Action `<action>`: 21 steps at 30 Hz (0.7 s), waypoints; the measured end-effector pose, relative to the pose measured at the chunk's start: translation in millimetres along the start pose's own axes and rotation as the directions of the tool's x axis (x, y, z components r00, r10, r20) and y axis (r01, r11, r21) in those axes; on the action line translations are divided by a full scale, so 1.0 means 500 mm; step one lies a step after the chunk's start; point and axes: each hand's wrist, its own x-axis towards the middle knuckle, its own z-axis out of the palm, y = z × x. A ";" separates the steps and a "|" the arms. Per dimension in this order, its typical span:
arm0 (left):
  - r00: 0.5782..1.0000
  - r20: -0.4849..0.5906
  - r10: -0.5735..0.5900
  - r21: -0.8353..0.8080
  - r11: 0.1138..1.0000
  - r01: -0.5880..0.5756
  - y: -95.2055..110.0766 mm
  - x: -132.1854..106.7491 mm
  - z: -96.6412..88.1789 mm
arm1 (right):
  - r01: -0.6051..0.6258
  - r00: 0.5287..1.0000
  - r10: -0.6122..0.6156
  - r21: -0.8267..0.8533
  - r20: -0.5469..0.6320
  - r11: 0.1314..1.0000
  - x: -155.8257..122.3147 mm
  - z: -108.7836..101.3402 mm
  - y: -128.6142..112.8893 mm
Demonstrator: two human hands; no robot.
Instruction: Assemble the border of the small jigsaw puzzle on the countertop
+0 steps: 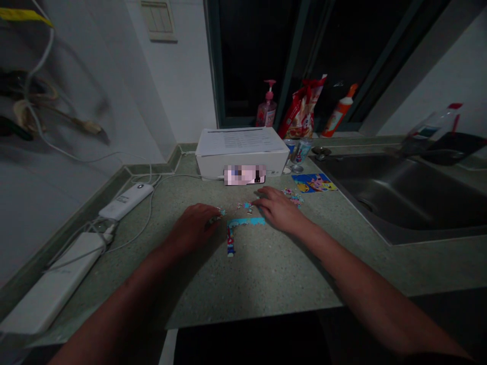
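Note:
Both my hands lie palm down on a speckled green countertop [274, 274], around a small jigsaw puzzle. Blue-edged puzzle pieces joined in an L-shaped strip [239, 228] lie between them. My left hand [192, 228] is curled, its fingertips on or just over small loose puzzle pieces [216, 217]; whether it grips one is hidden. My right hand [277, 209] lies flat, its fingertips beside loose pieces [245, 206]. More loose pieces [292, 197] lie beyond it, next to a colourful picture card [314, 183].
A white box [241, 165] topped with printed paper stands at the back, a blurred phone [244, 175] against it. White power banks [53, 284] and cables lie left. A steel sink [399, 197] is set in at right. A pump bottle [266, 107] and a red bag [302, 109] stand behind.

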 end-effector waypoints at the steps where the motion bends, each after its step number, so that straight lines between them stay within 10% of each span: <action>1: 1.000 0.005 0.002 -0.001 1.000 -0.002 0.001 0.000 0.000 | 0.013 1.000 -0.013 0.006 -0.001 1.000 0.000 0.003 -0.001; 21: 0.999 -0.012 0.030 0.011 0.999 -0.030 0.004 -0.001 0.008 | -0.046 0.999 0.045 0.072 0.016 0.996 0.074 0.037 -0.035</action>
